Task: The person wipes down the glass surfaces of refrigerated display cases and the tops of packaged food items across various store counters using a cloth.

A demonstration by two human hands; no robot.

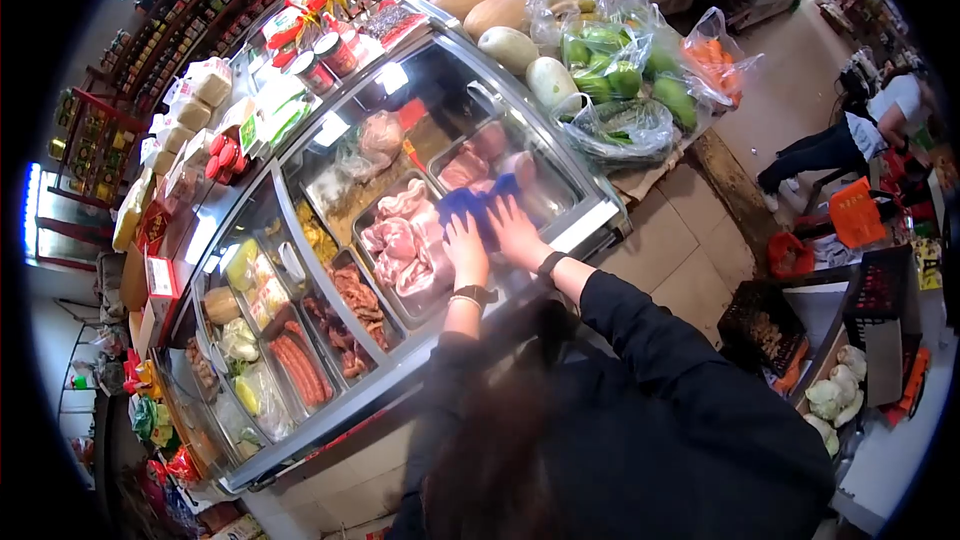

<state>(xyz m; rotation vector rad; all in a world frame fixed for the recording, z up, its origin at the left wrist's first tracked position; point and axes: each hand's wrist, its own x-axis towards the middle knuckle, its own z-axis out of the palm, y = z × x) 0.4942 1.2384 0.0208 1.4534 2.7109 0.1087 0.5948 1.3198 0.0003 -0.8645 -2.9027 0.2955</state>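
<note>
A crumpled blue cloth (476,208) lies on the sloping glass (450,80) of a refrigerated display case. My left hand (466,252) rests flat against the cloth's lower left part, fingers spread. Beside it, my right hand (514,232) presses flat on the cloth's right part, its fingers also apart. Both wrists wear dark bands. Under the glass, close to my left hand, a metal tray holds pale pink raw meat (405,240). Another tray of meat (470,165) is beyond the cloth, partly covered from view by it.
Sausages (298,364) and darker meat (365,300) fill trays at left. Cans (335,53) and packages stand along the case top. Bagged green vegetables (610,55), melons (550,83) and carrots (712,60) sit behind right. Another person (860,130) bends at far right near crates (762,325).
</note>
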